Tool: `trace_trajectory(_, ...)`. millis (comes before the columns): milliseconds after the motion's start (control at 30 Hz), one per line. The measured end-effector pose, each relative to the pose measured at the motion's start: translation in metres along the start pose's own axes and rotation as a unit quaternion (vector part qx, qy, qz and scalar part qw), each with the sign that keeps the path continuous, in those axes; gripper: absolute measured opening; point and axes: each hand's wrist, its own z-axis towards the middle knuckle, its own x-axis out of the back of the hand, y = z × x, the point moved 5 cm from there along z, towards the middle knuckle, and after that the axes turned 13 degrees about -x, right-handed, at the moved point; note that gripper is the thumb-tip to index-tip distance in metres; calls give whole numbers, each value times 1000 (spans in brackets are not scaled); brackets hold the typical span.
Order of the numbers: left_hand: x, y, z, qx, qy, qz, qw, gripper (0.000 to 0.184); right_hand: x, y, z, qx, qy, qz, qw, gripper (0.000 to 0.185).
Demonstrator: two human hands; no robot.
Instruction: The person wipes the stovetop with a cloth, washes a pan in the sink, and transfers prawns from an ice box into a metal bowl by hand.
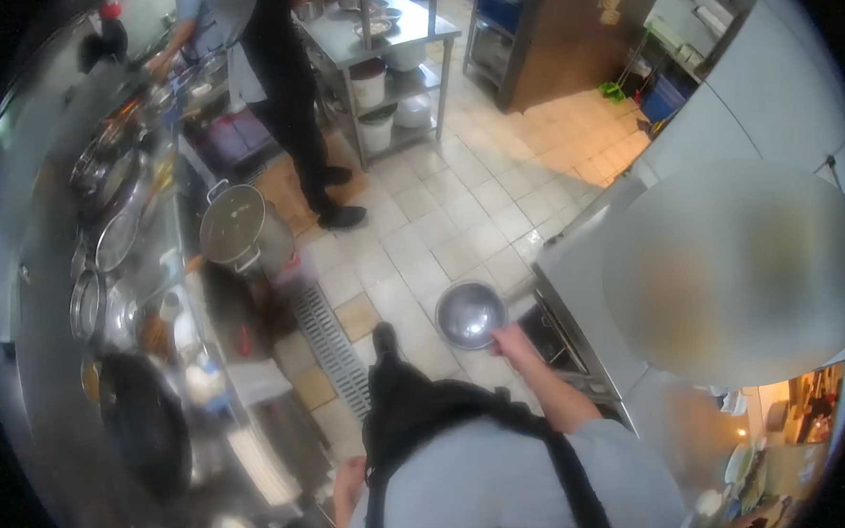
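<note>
A round metal bowl (467, 311) hangs in front of me above the tiled floor, its shiny inside facing up. My right hand (513, 347) grips it by the near right rim, fingers closed on the edge. I see nothing in the bowl. My left hand (349, 475) hangs low beside my dark apron (420, 407), close to the counter on the left; its fingers are too unclear to read.
A large two-handled pot (234, 224) stands left ahead, by a floor drain grate (334, 353). A dark wok (144, 422) and several pans line the left counter. A person in dark trousers (285, 99) stands ahead near a steel table (419, 23). A steel cabinet (585, 270) borders the right.
</note>
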Motion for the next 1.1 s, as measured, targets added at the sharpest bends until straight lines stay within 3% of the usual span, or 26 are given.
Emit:
trace_trajectory(100,35,-32,121,-18,30,-20,999,27,-23,-47,42,17,44,53,997,33)
trace_trajectory(167,75,-1,180,-16,49,-15,999,25,-30,-71,52,22,68,63,995,33)
trace_trajectory(233,120,61,244,-48,34,18,998,25,-33,-114,55,25,92,40,995,34)
trace_trajectory(300,161,96,321,-115,7,146,983,26,-25,-137,65,47,111,87,989,34)
trace_trajectory(367,196,156,383,-148,-11,175,973,25,-15,-153,65,58,150,150,975,30)
trace_trajectory(433,212,270,425,-205,-32,228,951,25,-2,-148,84,66,184,223,955,28)
trace_trajectory(467,212,336,431,-238,-49,269,932,27,4,-147,95,77,210,277,934,27)
trace_trajectory(533,208,387,491,-335,-10,291,896,28,6,-169,92,94,216,317,919,24)
trace_trajectory(600,188,421,553,-257,-46,170,950,27,20,-175,99,113,243,384,884,21)
trace_trajectory(667,153,495,570,-320,-67,234,915,27,37,-183,117,95,242,379,888,20)
trace_trajectory(700,138,522,580,-312,-55,232,920,27,48,-188,130,85,269,398,873,19)
trace_trajectory(767,107,558,589,-295,-126,255,912,30,74,-191,163,44,293,419,859,19)
trace_trajectory(867,79,581,592,-259,-91,214,937,34,114,-236,217,25,237,467,851,21)
trace_trajectory(933,72,554,612,-232,-69,225,944,36,147,-267,272,13,191,473,860,23)
trace_trajectory(1000,71,490,641,-196,-20,244,950,36,177,-321,325,4,165,370,914,27)
trace_trajectory(1067,75,411,665,-232,-58,202,950,24,199,-403,349,22,147,297,943,28)
trace_trajectory(1100,72,412,658,-247,-106,302,915,21,206,-443,363,43,128,220,966,30)
